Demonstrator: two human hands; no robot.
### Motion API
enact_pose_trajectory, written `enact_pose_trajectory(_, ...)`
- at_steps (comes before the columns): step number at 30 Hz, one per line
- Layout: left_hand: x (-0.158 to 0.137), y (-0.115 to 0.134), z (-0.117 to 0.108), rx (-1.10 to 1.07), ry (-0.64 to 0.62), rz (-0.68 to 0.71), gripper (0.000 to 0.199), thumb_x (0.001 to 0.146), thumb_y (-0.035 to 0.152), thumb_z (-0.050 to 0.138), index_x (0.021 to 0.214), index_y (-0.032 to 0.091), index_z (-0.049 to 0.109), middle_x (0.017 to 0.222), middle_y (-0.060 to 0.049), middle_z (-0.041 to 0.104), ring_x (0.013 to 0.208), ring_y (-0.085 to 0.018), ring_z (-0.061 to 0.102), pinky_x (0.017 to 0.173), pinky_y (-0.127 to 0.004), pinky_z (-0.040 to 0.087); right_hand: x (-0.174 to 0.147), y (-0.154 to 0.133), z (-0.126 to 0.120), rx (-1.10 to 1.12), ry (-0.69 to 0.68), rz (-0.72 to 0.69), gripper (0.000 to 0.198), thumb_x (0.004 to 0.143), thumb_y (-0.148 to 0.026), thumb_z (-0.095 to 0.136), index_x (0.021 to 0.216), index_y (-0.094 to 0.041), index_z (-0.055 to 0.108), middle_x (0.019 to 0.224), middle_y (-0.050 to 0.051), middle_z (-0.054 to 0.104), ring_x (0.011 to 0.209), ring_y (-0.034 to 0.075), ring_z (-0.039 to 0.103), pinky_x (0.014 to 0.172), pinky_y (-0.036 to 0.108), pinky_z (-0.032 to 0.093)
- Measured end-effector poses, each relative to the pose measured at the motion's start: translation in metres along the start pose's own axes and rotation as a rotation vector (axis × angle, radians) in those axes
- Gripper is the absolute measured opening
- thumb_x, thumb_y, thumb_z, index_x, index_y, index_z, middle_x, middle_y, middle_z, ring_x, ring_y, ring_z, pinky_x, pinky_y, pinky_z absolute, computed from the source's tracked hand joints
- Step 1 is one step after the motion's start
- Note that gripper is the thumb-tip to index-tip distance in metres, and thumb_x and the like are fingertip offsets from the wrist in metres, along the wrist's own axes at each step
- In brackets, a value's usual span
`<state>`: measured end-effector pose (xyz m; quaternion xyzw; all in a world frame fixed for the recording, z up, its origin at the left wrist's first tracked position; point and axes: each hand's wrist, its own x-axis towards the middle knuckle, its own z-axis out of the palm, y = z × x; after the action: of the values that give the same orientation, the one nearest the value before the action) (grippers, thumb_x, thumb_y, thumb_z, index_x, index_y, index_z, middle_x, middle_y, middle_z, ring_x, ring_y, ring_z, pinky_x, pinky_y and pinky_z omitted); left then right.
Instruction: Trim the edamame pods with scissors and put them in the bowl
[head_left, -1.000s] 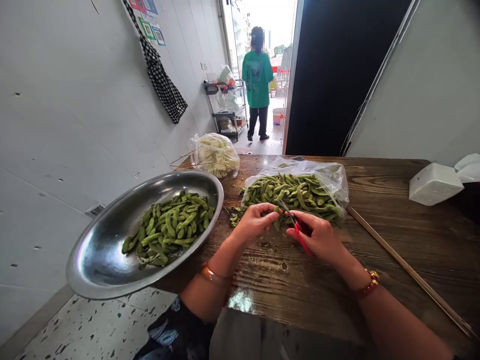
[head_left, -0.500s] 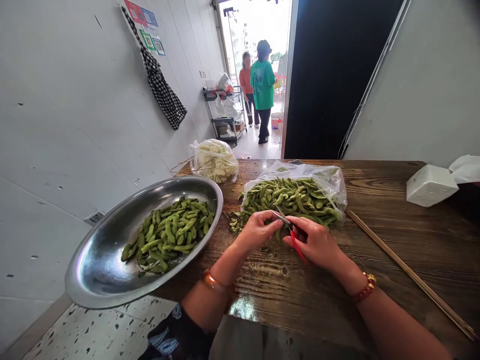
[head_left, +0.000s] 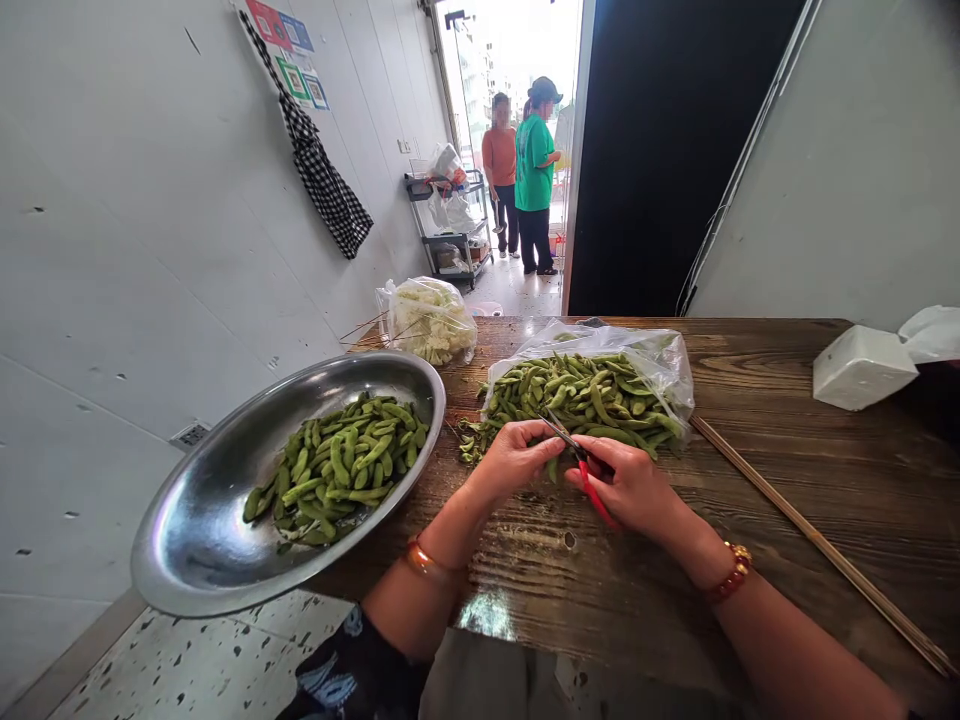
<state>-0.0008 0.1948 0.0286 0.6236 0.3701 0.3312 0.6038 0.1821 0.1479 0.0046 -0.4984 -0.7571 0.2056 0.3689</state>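
Red-handled scissors [head_left: 598,497] are gripped in my right hand [head_left: 634,485], their blades parted a little and pointing toward my left fingertips. My left hand [head_left: 517,460] is closed in a pinch beside the blades. A green soybean pod [head_left: 553,470] shows below its fingers, mostly hidden by them. Just beyond both hands, a heap of soybean pods [head_left: 577,388] spills from a clear plastic bag [head_left: 679,365]. To the left, a wide metal bowl [head_left: 195,550] holds another pile of pods [head_left: 345,460]. Small green trimmings [head_left: 471,440] lie beside the bag.
A bag of cauliflower [head_left: 431,320] stands at the table's back left. Thin wooden sticks [head_left: 817,540] lie along the right, with a white box [head_left: 862,368] beyond. Two people [head_left: 534,165] stand at the doorway near a loaded cart [head_left: 454,230].
The scissor blades have parted slightly near my left fingertips. Both hands stay nearly in place. In the doorway, the person in green has turned and shifted right.
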Motion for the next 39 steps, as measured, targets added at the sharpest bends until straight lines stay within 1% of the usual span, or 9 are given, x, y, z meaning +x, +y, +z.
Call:
enact_pose_trajectory(5, -0.001, 0.005, -0.002, -0.004, -0.007, -0.011, 0.037, 0.073, 0.045, 0.069, 0.080, 0.009, 0.067, 0.045, 0.007, 0.039, 0.040, -0.002, 0.026, 0.041, -0.019, 0.017, 0.001, -0.005, -0.003, 0.012, -0.035, 0.000, 0.032, 0.085, -0.036, 0.059, 0.110, -0.016, 0.064, 0.083, 0.005, 0.065, 0.067, 0.016, 0.054, 0.065, 0.028, 0.046)
enact_pose_trajectory(9, -0.002, 0.009, -0.004, -0.012, -0.024, -0.059, 0.037, 0.073, 0.045, 0.069, 0.080, 0.009, 0.066, 0.045, 0.008, 0.036, 0.039, -0.002, 0.026, 0.040, -0.018, 0.017, 0.002, -0.007, -0.004, 0.015, -0.045, -0.016, 0.027, 0.085, -0.034, 0.059, 0.103, -0.016, 0.066, 0.081, 0.005, 0.065, 0.067, 0.016, 0.054, 0.065, 0.028, 0.045)
enact_pose_trajectory(14, -0.001, 0.007, -0.012, -0.045, -0.075, -0.133, 0.040, 0.070, 0.047, 0.071, 0.082, 0.009, 0.066, 0.050, 0.006, 0.041, 0.040, -0.002, 0.028, 0.039, -0.018, 0.015, 0.002, -0.008, -0.005, 0.037, -0.070, -0.018, 0.028, 0.085, -0.033, 0.059, 0.107, -0.016, 0.066, 0.081, 0.004, 0.067, 0.068, 0.016, 0.056, 0.064, 0.027, 0.045)
enact_pose_trajectory(17, 0.000, 0.005, -0.014, -0.038, -0.088, -0.131, 0.041, 0.070, 0.048, 0.071, 0.084, 0.009, 0.067, 0.050, 0.006, 0.041, 0.039, -0.002, 0.026, 0.039, -0.019, 0.013, 0.002, -0.007, -0.005, 0.035, -0.069, -0.010, 0.029, 0.085, -0.035, 0.059, 0.105, -0.016, 0.066, 0.077, 0.003, 0.066, 0.065, 0.015, 0.055, 0.061, 0.026, 0.044)
enact_pose_trajectory(19, 0.001, 0.004, -0.014, -0.025, -0.060, -0.099, 0.039, 0.070, 0.047, 0.071, 0.083, 0.010, 0.067, 0.048, 0.007, 0.040, 0.040, -0.002, 0.026, 0.039, -0.019, 0.013, 0.002, -0.006, -0.004, 0.028, -0.038, 0.000, 0.028, 0.083, -0.036, 0.061, 0.102, -0.016, 0.067, 0.077, 0.003, 0.067, 0.064, 0.015, 0.056, 0.061, 0.026, 0.044)
enact_pose_trajectory(23, 0.003, 0.003, -0.011, -0.042, 0.029, -0.066, 0.037, 0.070, 0.045, 0.073, 0.084, 0.011, 0.068, 0.050, 0.006, 0.043, 0.041, -0.002, 0.028, 0.040, -0.018, 0.016, 0.003, -0.003, -0.003, 0.019, 0.035, 0.015, 0.028, 0.082, -0.038, 0.063, 0.099, -0.017, 0.068, 0.083, 0.005, 0.069, 0.067, 0.016, 0.058, 0.064, 0.027, 0.047)
enact_pose_trajectory(29, 0.007, -0.003, -0.009, -0.237, 0.187, -0.020, 0.033, 0.069, 0.041, 0.074, 0.081, 0.014, 0.059, 0.054, 0.007, 0.043, 0.041, -0.002, 0.030, 0.035, -0.015, 0.018, 0.002, -0.001, -0.002, 0.014, 0.079, 0.038, 0.039, 0.082, -0.040, 0.061, 0.112, -0.015, 0.064, 0.088, 0.007, 0.069, 0.073, 0.019, 0.061, 0.068, 0.030, 0.050)
enact_pose_trajectory(34, 0.010, -0.004, -0.012, -0.362, 0.260, -0.009, 0.035, 0.063, 0.036, 0.078, 0.080, 0.013, 0.057, 0.062, 0.005, 0.053, 0.041, -0.001, 0.036, 0.033, -0.014, 0.020, 0.001, 0.002, -0.001, 0.044, 0.082, 0.025, 0.045, 0.083, -0.042, 0.060, 0.119, -0.016, 0.060, 0.083, 0.004, 0.065, 0.071, 0.017, 0.059, 0.069, 0.030, 0.051)
enact_pose_trajectory(39, 0.009, -0.005, -0.011, -0.444, 0.293, 0.004, 0.037, 0.060, 0.035, 0.080, 0.079, 0.014, 0.056, 0.063, 0.004, 0.055, 0.042, -0.001, 0.037, 0.034, -0.013, 0.020, 0.000, 0.002, -0.001, 0.043, 0.054, 0.023, 0.045, 0.083, -0.041, 0.061, 0.121, -0.017, 0.058, 0.084, 0.003, 0.064, 0.072, 0.016, 0.058, 0.070, 0.030, 0.050)
